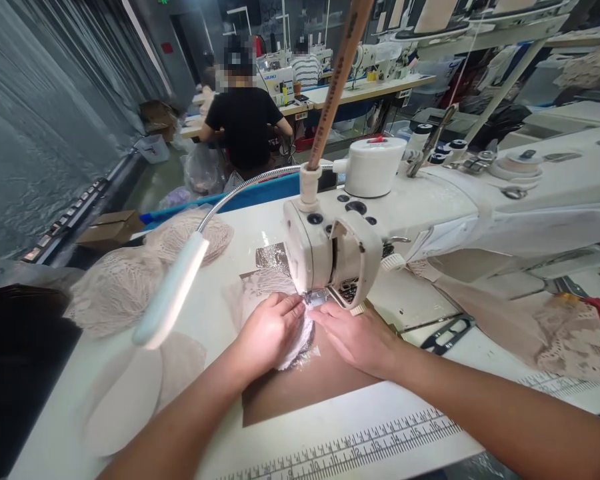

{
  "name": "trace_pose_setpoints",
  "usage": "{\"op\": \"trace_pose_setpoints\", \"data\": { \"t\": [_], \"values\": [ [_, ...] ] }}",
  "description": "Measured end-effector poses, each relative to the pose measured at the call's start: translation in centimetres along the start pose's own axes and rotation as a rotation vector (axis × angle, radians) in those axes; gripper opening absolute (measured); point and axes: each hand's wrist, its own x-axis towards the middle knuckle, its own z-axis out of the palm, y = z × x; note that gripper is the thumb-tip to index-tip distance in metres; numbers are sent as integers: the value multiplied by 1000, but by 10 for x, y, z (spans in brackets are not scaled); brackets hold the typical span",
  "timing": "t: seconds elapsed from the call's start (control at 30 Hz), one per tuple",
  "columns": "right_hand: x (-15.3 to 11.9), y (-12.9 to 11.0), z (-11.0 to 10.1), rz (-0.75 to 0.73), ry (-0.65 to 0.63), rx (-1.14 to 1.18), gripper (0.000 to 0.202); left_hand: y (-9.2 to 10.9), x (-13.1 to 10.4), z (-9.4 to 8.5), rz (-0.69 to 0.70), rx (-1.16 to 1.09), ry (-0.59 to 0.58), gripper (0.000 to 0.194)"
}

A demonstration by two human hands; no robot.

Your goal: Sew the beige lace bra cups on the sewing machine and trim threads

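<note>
A white sewing machine stands over the table, its needle area just above my fingertips. Under it lies a pale lace piece, curved at its edge, on a brown sheet. My left hand presses on the lace from the left, its fingers together and pinching the fabric beside the presser foot. From the right, my right hand reaches to the lace edge with its fingers close together. The fingertips of both hands nearly meet at the foot, and the needle itself is hard to make out.
A lamp on a bent metal neck hangs left of my hands. Lace cups lie at the left, beige pads nearer. Beige lace and a black metal tool lie right. A person in black sits beyond.
</note>
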Motion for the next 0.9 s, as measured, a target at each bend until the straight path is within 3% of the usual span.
{"op": "trace_pose_setpoints", "data": {
  "t": [0.17, 0.47, 0.67, 0.9],
  "values": [
    [-1, 4, 0, 27, 2, 0, 32, 1, -7, -2, -46, 36, -44, 30],
    [-2, 4, -2, 47, 52, 40, 31, 10, -10, -15, 15, -109, -143, 33],
    [-2, 1, -2, -47, -18, -5, 26, 3, -9, -12, 40, -101, -131, 34],
    [-3, 0, 2, -5, -7, -19, 30, 3, -8, -10, 38, -55, -170, 35]
  ]
}}
